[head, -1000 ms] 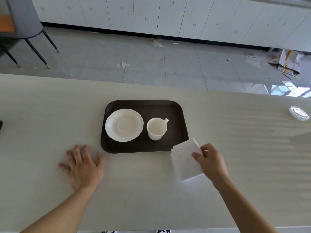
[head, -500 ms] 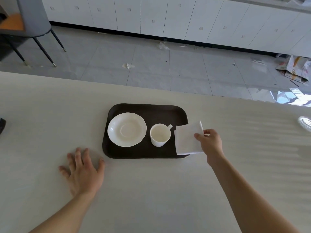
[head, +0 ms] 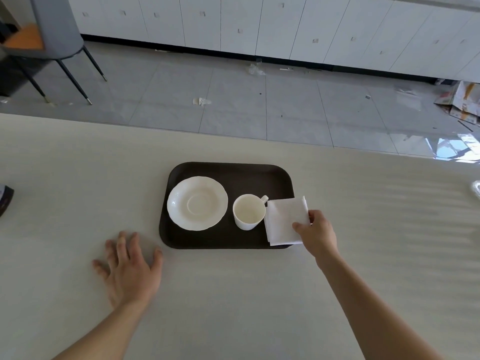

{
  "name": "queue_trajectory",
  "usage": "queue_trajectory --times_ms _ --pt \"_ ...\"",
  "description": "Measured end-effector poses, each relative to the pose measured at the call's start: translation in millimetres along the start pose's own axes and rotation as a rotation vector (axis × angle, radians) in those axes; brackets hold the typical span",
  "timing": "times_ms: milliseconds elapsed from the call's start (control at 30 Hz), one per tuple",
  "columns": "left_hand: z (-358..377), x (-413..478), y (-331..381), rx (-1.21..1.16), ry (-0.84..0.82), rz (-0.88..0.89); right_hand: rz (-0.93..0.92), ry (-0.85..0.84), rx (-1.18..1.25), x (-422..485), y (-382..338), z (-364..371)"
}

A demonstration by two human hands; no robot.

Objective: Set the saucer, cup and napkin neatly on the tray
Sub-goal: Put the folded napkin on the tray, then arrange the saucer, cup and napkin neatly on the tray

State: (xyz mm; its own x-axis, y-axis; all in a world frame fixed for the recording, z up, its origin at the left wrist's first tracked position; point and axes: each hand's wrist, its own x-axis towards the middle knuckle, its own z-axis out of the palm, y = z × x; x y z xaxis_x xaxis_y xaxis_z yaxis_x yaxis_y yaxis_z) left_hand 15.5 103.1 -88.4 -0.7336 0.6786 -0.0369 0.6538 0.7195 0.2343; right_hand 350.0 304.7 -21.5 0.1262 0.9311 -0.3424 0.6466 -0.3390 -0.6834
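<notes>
A dark brown tray [head: 233, 172] lies on the pale table. On its left half sits a white saucer [head: 197, 203]. A white cup [head: 248, 215] stands upright right of the saucer, its handle pointing to the back right. A folded white napkin [head: 283, 220] lies at the tray's right end, its right edge over the rim. My right hand [head: 315, 233] pinches the napkin's right edge between thumb and fingers. My left hand [head: 130, 268] rests flat on the table, fingers spread, just left of the tray's near corner.
A dark object [head: 5, 200] pokes in at the table's left edge. A clear round lid [head: 476, 188] shows at the right edge. Beyond the table are a tiled floor with litter, a grey chair [head: 52, 35] and white cabinets.
My right hand carried the napkin from the table in front of the tray up onto the tray's right end beside the cup. The left hand stayed flat.
</notes>
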Motion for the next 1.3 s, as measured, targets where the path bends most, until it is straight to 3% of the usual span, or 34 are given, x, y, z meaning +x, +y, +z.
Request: queue_trajectory --times_ms 267,400,533,767,1033,1300 --pt "0 0 0 0.009 0.009 0.006 -0.025 -0.021 -0.023 5 5 -18" --pt "0 0 0 0.015 0.000 -0.001 -0.153 0.092 -0.130 6 -2 -30" --pt "0 -1 0 0.018 -0.009 -0.006 -0.252 0.114 -0.087 7 -25 -36" --pt "0 0 0 0.013 -0.003 -0.012 -0.438 -0.037 -0.093 14 -92 -5" --pt "2 1 -1 0.008 0.025 -0.010 -0.573 -0.167 -0.261 20 -136 47" --pt "2 1 -1 0.008 0.024 -0.014 -0.611 -0.386 -0.600 33 -166 90"
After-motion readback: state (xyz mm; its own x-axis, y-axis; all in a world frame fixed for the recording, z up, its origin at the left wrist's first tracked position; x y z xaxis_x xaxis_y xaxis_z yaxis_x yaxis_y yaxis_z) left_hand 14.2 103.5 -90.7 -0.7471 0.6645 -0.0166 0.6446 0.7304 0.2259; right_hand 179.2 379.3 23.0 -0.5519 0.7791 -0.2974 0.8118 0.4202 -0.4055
